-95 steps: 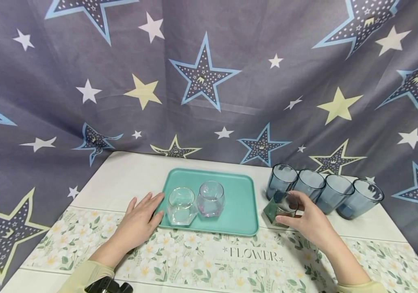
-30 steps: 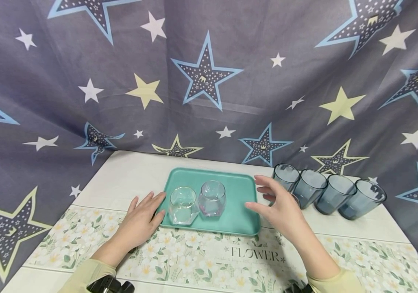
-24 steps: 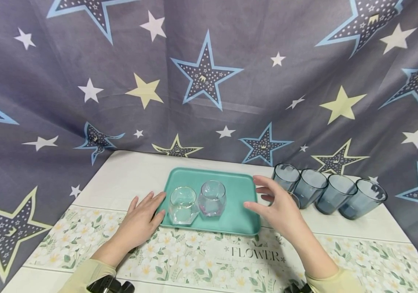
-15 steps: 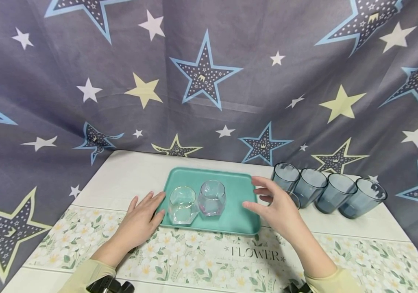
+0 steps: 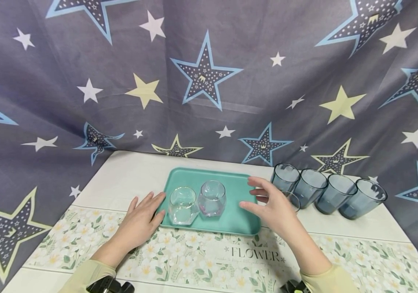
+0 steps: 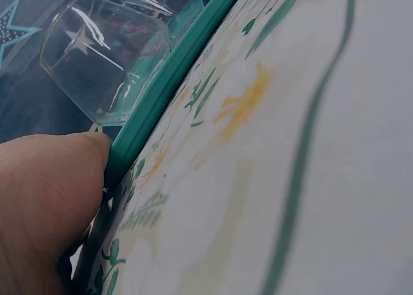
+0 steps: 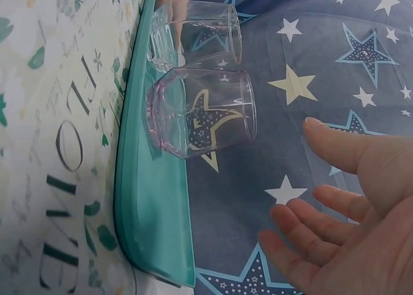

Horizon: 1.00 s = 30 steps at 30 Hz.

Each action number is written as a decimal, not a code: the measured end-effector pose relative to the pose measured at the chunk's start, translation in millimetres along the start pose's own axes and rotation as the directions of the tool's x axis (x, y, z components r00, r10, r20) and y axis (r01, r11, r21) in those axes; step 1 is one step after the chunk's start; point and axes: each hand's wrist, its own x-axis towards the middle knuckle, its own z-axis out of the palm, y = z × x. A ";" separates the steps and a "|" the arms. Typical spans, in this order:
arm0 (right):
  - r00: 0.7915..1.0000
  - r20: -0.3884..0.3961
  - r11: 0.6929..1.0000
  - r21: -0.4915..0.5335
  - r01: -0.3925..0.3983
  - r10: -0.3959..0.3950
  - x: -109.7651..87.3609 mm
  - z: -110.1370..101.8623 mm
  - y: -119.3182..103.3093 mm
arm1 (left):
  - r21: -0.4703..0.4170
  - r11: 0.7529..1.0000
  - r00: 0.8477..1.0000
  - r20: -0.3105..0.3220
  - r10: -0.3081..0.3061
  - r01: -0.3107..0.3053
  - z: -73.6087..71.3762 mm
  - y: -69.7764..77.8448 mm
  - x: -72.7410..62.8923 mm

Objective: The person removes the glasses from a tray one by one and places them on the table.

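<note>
My left hand (image 5: 142,219) rests at the left edge of the teal tray (image 5: 238,221), fingers fairly straight and touching its rim. A clear glass (image 5: 181,209) stands upright on the tray beside that hand, and a pink-tinted glass (image 5: 212,199) stands close to its right. Over the tray's right edge, my right hand (image 5: 273,207) hovers with fingers spread, holding nothing. The right wrist view shows the gap between the right hand and the pink-tinted glass (image 7: 203,114). Behind the right hand, only the rim of a small dark glass (image 5: 295,201) shows; its body is mostly hidden.
Several tall blue glasses (image 5: 338,193) stand in a row at the table's back right. A floral cloth (image 5: 194,260) covers the front of the table. A star-patterned curtain (image 5: 179,122) hangs behind.
My right hand has let go of the small dark glass right of the tray and moved left over the tray's edge, drifting slightly further left lately. The left hand stays put.
</note>
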 end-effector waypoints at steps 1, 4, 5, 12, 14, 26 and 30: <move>1.000 0.005 1.000 0.006 0.001 -0.001 0.8 1.3 -0.2 | 0.001 1.000 1.000 0.000 0.000 0.000 0.2 -0.3 -0.1; 1.000 0.013 1.000 0.018 0.008 -0.008 3.1 5.6 -1.4 | 0.004 1.000 1.000 0.003 -0.003 0.003 0.6 -0.9 -0.5; 1.000 0.015 1.000 0.017 0.010 -0.011 3.9 7.2 -2.0 | 0.005 1.000 1.000 0.005 -0.004 0.004 0.6 -0.9 -0.5; 0.999 0.040 1.000 0.009 0.011 -0.012 9.4 21.0 -6.8 | 0.003 1.000 1.000 0.008 -0.003 0.003 -0.4 0.3 -1.2; 0.999 0.050 1.000 0.009 0.013 -0.014 10.6 25.2 -7.8 | 0.004 1.000 1.000 0.007 -0.001 0.001 -0.4 0.4 -1.4; 0.997 0.079 0.999 0.044 0.012 -0.015 15.8 48.0 -10.0 | 0.004 1.000 1.000 0.005 0.000 0.000 0.4 -0.5 -0.2; 0.996 0.087 0.999 0.043 -0.013 0.009 16.5 52.7 -9.4 | 0.004 1.000 1.000 0.005 0.003 -0.003 1.0 -1.3 0.0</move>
